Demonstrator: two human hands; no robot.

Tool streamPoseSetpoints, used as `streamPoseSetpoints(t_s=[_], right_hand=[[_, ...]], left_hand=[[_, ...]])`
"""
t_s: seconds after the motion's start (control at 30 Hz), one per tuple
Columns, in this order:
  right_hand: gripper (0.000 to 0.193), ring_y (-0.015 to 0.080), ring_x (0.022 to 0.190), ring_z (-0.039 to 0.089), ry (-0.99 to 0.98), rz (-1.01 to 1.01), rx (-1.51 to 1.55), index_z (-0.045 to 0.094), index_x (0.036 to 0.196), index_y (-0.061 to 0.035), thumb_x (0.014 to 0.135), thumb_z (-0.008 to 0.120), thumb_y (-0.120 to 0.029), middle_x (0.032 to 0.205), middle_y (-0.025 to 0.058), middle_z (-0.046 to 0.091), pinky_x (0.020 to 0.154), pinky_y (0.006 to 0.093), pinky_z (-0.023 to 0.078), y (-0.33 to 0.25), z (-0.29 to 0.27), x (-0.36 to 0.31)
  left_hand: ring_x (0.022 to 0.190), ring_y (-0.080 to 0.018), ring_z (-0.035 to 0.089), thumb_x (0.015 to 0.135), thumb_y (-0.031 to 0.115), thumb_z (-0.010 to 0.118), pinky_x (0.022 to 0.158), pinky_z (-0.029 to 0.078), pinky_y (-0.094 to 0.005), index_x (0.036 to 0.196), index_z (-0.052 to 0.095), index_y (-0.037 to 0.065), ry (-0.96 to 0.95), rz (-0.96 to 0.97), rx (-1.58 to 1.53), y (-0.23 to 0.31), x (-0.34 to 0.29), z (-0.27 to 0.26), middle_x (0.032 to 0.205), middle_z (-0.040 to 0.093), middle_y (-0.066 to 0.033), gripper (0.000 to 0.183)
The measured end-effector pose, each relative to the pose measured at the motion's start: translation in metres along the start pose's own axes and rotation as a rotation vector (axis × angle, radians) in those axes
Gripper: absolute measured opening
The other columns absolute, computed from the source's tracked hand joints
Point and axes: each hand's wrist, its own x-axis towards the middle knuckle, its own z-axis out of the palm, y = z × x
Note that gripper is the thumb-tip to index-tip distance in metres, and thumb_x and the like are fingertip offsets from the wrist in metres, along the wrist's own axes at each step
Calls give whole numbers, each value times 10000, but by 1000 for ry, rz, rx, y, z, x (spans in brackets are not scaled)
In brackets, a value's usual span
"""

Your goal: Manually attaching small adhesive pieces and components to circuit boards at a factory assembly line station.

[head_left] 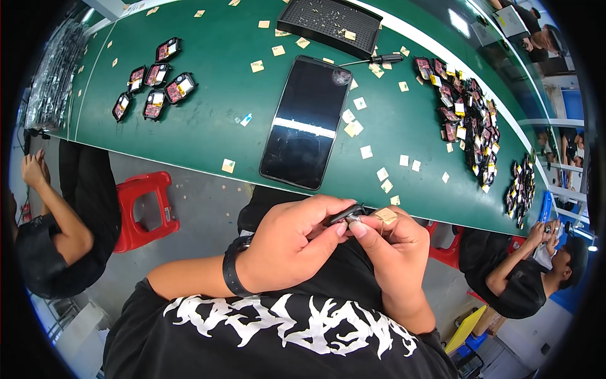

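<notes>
In front of my chest, just off the table's near edge, my left hand (287, 243) is closed around a small black casing (347, 215), which my fingers partly hide. My right hand (399, 256) meets it from the other side, thumb and fingers pinched at the casing's edge. A small tan paper square (386, 215) sits at the right hand's fingers; I cannot tell whether it is held or stuck there. A large black tablet (306, 123) lies face up on the green table beyond my hands.
Several small cased units (155, 74) lie at the table's left, with a dense pile of similar ones (470, 120) at the right. Paper squares (366, 151) are scattered about. A black tray (329, 25) and a screwdriver (386, 58) lie behind the tablet. People sit on both sides.
</notes>
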Motion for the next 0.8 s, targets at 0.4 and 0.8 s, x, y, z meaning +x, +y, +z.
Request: streamPoseSetpoints(t_s=[0.4, 0.8], right_hand=[[170, 103, 787, 663, -146, 267, 383, 601, 988, 34, 887, 735, 62, 910, 57, 638, 697, 232, 563, -3, 7, 10], [239, 84, 705, 579, -196, -256, -253, 719, 1042, 10, 813, 770, 54, 950, 55, 607, 556, 263, 462, -14, 0, 3]], left_hand=[[993, -168, 693, 1012, -31, 537, 871, 587, -300, 1316, 575, -55, -203, -2, 78, 7, -5, -25, 1156, 684, -154, 306], [1070, -205, 678, 1026, -31, 496, 863, 602, -319, 1321, 526, -59, -53, -279, -438, 17, -6, -23, 1219, 653, -156, 298]])
